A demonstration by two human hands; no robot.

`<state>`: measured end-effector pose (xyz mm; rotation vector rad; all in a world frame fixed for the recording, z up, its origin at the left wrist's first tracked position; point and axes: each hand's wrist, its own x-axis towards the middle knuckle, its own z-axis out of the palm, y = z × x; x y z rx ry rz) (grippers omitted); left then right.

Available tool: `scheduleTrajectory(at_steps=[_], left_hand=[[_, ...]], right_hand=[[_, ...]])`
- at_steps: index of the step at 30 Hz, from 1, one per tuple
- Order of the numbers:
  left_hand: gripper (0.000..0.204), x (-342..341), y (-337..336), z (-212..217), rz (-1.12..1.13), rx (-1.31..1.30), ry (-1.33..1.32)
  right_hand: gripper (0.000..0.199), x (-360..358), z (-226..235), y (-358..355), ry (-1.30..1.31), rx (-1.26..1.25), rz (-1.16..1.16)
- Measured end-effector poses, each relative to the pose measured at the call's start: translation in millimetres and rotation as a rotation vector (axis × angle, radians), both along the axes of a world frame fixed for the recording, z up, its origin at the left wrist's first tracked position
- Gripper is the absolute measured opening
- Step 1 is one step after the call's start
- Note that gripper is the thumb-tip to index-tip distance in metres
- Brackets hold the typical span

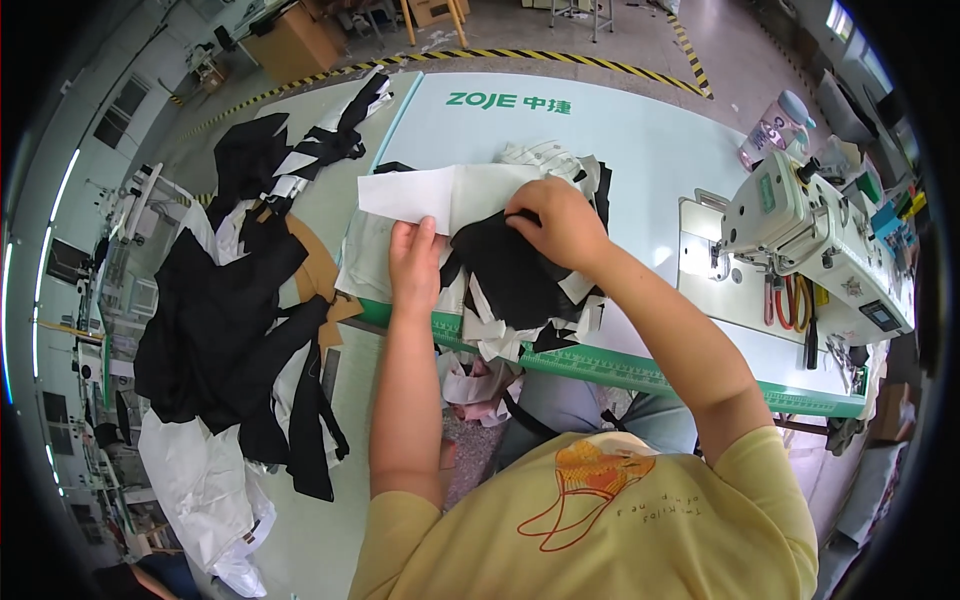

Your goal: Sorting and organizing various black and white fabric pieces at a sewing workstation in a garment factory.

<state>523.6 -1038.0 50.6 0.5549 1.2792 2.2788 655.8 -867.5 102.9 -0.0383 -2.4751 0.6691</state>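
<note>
My left hand (413, 265) pinches the lower edge of a folded white sheet (405, 193), paper or stiff fabric; I cannot tell which. To its right, my right hand (560, 222) has its thumb and forefinger pressed together at the upper edge of a black fabric piece (500, 262). Part of the white sheet runs behind those fingers. Both pieces lie over a loose pile of black and white cut fabric, with pale dotted fabric (545, 156) showing at the back. White scraps (490, 335) hang at the table's front edge.
A white sewing machine (790, 220) stands on the right of the pale table (640, 140), with orange-handled scissors (795, 300) beside it. A pink bottle (775, 130) is at the back right. Black garment pieces (210, 320) heap on the left-hand surface. A green ruler strip (640, 375) edges the table.
</note>
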Motion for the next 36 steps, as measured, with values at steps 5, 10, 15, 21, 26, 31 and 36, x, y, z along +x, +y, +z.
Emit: scheduleTrajectory(at_steps=[5, 10, 15, 21, 26, 31, 36], left_hand=[[0.029, -6.4, -1.8, -7.8, -0.041, -0.035, -0.048], [0.026, -2.6, -0.2, -0.3, -0.037, 0.009, -0.101], [0.026, -5.3, -0.9, -5.0, -0.037, -0.02, -0.079], [0.029, -7.6, -2.3, -4.0, -0.029, 0.0, -0.1], [0.03, -7.6, 0.0, -6.0, -0.025, -0.032, -0.104], [0.03, -7.3, 0.1, -4.9, -0.011, -0.028, -0.092], [0.029, -3.5, 1.4, -1.1, -0.022, -0.012, -0.077]], right_hand=[[0.014, -18.5, 18.3, 3.4, -0.203, -0.218, -0.136], [0.014, -40.4, 20.5, 18.4, -0.288, -0.295, -0.226], [0.014, -57.1, 26.5, 24.7, -0.267, -0.2, -0.054], [0.016, -45.1, 48.9, 21.6, -0.564, -0.236, -0.003], [0.02, -18.7, 30.0, 12.4, -0.163, 0.15, -0.078], [0.023, 18.3, 24.3, 4.6, -0.283, -0.025, 0.281], [0.016, 26.1, 2.8, 8.1, -0.298, -0.157, 0.236]])
